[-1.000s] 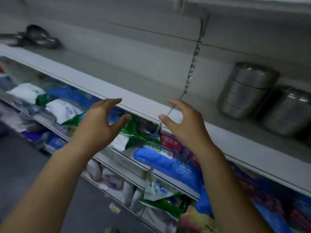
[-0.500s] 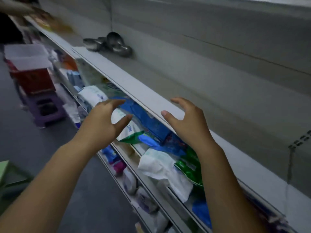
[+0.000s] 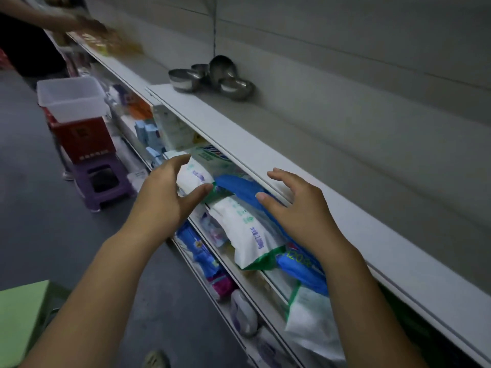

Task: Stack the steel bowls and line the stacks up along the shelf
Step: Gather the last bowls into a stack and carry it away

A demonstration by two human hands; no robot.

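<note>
Several loose steel bowls (image 3: pixel 210 78) sit in a cluster far up the white shelf (image 3: pixel 332 187); one leans upright against the back wall, the others stand mouth up. My left hand (image 3: pixel 164 200) floats in front of the shelf edge, fingers spread and holding nothing. My right hand (image 3: pixel 297 208) hovers at the shelf's front lip, fingers loosely bent, also holding nothing. Both hands are well short of the bowls. The bowl stacks seen earlier are out of view to the right.
Below the shelf lie packed goods in white, blue and green bags (image 3: pixel 244 229). On the aisle floor stands a purple stool (image 3: pixel 102 184) carrying a red box and a clear tub (image 3: pixel 71 98). Another person (image 3: pixel 34 25) works at the far left. A green surface (image 3: pixel 21 314) sits bottom left.
My view has swung left along the shelf. The stacked bowls at the right dropped out of view and the loose cluster came closer. Both hands stayed raised, holding nothing.
</note>
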